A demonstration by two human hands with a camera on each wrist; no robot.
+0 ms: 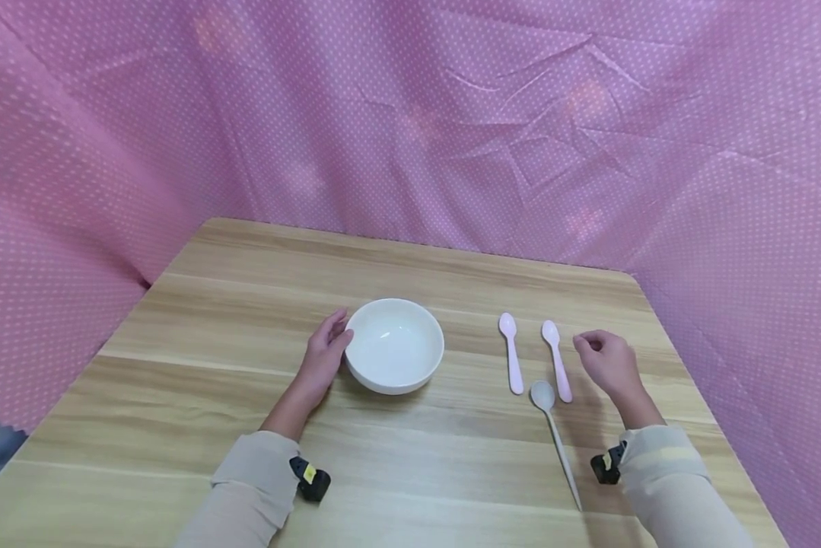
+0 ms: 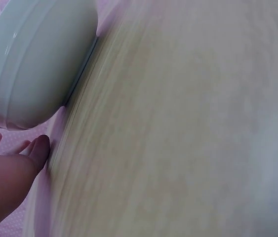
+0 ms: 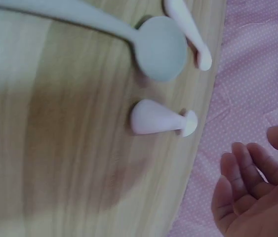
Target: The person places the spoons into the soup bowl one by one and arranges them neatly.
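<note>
A white round bowl (image 1: pixel 395 346) stands upright on the wooden table. At its left side is my left hand (image 1: pixel 324 354), thumb and fingertips right by the rim. In the left wrist view the fingers (image 2: pixel 40 150) are loosely bent just beside the wall of the bowl (image 2: pixel 40 64). My right hand (image 1: pixel 607 361) hovers over the table's right part, its fingers loosely curled with nothing in them. Nearest to it lies a pale pink spoon (image 1: pixel 559 373). Another pink spoon (image 1: pixel 513 361) lies left of that one, and a long-handled grey spoon (image 1: pixel 542 395) lies closer to me.
The wooden table (image 1: pixel 177 365) has rounded far corners. Pink dotted cloth (image 1: pixel 410 137) hangs behind it and along both sides. Each wrist carries a small black camera, the left camera (image 1: pixel 312 481) and the right camera (image 1: pixel 607 466), below the hands.
</note>
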